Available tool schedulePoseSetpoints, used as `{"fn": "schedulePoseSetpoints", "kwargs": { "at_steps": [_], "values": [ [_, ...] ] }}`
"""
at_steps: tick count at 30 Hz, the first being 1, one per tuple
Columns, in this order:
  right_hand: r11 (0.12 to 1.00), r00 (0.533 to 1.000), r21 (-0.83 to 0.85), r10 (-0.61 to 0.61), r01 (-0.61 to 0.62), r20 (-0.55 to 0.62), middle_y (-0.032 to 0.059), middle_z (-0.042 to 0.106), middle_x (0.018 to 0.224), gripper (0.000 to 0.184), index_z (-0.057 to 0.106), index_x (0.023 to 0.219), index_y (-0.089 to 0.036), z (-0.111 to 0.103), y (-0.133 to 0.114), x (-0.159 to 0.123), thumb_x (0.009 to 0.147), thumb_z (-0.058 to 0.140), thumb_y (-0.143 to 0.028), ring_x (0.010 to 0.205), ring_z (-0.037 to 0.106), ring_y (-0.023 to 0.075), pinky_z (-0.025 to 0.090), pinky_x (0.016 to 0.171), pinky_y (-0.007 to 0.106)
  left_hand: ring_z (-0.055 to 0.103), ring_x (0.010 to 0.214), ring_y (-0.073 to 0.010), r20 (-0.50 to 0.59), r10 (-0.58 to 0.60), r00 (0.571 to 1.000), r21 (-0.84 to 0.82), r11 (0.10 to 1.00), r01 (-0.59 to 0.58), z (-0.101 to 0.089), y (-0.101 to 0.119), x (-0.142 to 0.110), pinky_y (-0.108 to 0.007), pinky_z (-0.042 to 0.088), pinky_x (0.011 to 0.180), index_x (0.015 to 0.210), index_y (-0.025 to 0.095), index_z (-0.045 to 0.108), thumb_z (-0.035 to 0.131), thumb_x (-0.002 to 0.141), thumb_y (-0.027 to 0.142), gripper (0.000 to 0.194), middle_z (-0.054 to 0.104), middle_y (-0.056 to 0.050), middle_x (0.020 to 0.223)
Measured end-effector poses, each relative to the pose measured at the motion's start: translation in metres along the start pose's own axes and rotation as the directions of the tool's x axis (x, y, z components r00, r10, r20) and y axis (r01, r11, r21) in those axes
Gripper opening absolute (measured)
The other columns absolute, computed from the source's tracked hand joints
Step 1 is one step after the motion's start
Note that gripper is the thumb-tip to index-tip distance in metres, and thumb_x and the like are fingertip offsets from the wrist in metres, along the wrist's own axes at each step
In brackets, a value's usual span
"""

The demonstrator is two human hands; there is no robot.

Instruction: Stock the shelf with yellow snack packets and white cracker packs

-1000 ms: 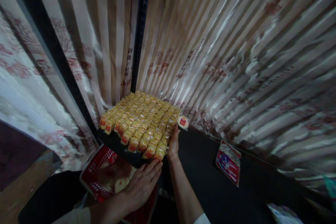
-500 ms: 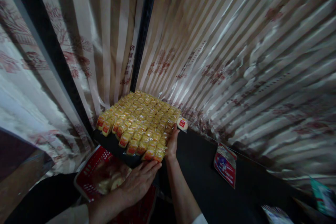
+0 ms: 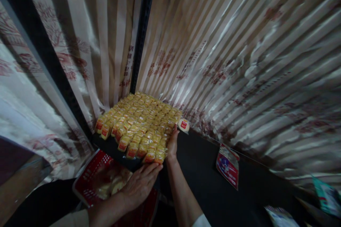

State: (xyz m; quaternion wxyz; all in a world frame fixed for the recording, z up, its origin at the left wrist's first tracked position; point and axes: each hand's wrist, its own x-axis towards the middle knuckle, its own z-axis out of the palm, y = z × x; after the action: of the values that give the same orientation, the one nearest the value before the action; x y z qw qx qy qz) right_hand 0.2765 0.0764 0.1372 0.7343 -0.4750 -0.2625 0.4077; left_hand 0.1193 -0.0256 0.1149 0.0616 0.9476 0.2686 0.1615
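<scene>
My left hand [image 3: 142,182] lies nearly straight, fingers together, along the front of the nearest packs [image 3: 144,124]. My right hand [image 3: 172,143] stands on edge against their right side, also unfolded. Neither is closed round anything: I bear on the block from outside, and I can't tell how hard. The two hands meet roughly at a corner, which, I judge, suits squaring up small, slippery wrapped pieces that would slide about if pinched singly.

The packs spread away from my palms in close rows on the black shelf [image 3: 195,156], running back to the sheet [image 3: 213,42] and the post [image 3: 142,32], which probably act as a stop behind them. To the left of my left fingers the front line is stepped, some packs standing forward of others, with a bare strip of shelf before them.

Just past my right fingertips sits a loose pack [image 3: 183,125], its label facing me, outside the rows; whether it touches my fingers I can't tell. Below my left wrist is the basket [image 3: 86,181], with pale pieces [image 3: 117,186] inside, blurred, near enough to be within easy reach. Well off to the right of my right forearm lies a red bag [image 3: 227,166], apart from the block.
</scene>
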Motion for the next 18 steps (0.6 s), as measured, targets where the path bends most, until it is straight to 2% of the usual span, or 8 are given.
{"fn": "schedulePoseSetpoints", "kwargs": {
  "at_steps": [7, 12, 14, 18],
  "values": [
    [0.999, 1.0, 0.05, 0.015, -0.016, 0.009, -0.0011, 0.037, 0.148, 0.062, 0.03, 0.142, -0.032, 0.001, -0.008, -0.006, 0.088, 0.028, -0.062, 0.133, 0.037, 0.0127, 0.024, 0.112, 0.037, 0.035, 0.133, -0.014, -0.004, 0.003, 1.0, 0.002, 1.0, -0.003, 0.003, 0.002, 0.0, -0.027, 0.035, 0.107, 0.139, 0.013, 0.038, 0.035, 0.089, 0.004, 0.051, 0.044, -0.004, 0.142],
    [0.994, 0.997, 0.079, 0.067, -0.069, 0.029, 0.0026, 0.049, 0.139, 0.066, 0.04, 0.137, -0.029, -0.008, -0.02, -0.01, 0.085, 0.027, -0.066, 0.128, 0.045, 0.0183, 0.031, 0.109, 0.04, 0.036, 0.132, -0.0149, -0.05, 0.005, 0.999, 0.033, 0.999, -0.003, 0.007, 0.004, -0.002, -0.027, 0.036, 0.107, 0.138, 0.013, 0.039, 0.032, 0.087, 0.001, 0.053, 0.045, -0.004, 0.141],
    [0.994, 0.999, 0.103, 0.047, -0.046, -0.005, 0.0027, 0.053, 0.135, 0.064, 0.044, 0.135, -0.028, -0.012, -0.02, -0.008, 0.084, 0.03, -0.066, 0.124, 0.048, 0.0195, 0.034, 0.106, 0.04, 0.036, 0.132, -0.0147, -0.069, 0.008, 0.998, 0.043, 0.999, -0.005, 0.007, 0.005, -0.002, -0.026, 0.036, 0.107, 0.138, 0.012, 0.04, 0.033, 0.086, 0.0, 0.054, 0.046, -0.004, 0.141],
    [0.989, 0.987, 0.146, 0.023, 0.001, -0.161, 0.0014, 0.057, 0.13, 0.063, 0.048, 0.132, -0.026, -0.013, -0.02, 0.009, 0.082, 0.038, -0.064, 0.121, 0.051, 0.0193, 0.039, 0.102, 0.038, 0.038, 0.13, -0.0157, -0.13, 0.03, 0.991, 0.093, 0.995, -0.018, 0.01, 0.005, -0.002, -0.027, 0.04, 0.103, 0.135, 0.009, 0.043, 0.032, 0.078, -0.006, 0.06, 0.047, -0.003, 0.14]
  ]
}}
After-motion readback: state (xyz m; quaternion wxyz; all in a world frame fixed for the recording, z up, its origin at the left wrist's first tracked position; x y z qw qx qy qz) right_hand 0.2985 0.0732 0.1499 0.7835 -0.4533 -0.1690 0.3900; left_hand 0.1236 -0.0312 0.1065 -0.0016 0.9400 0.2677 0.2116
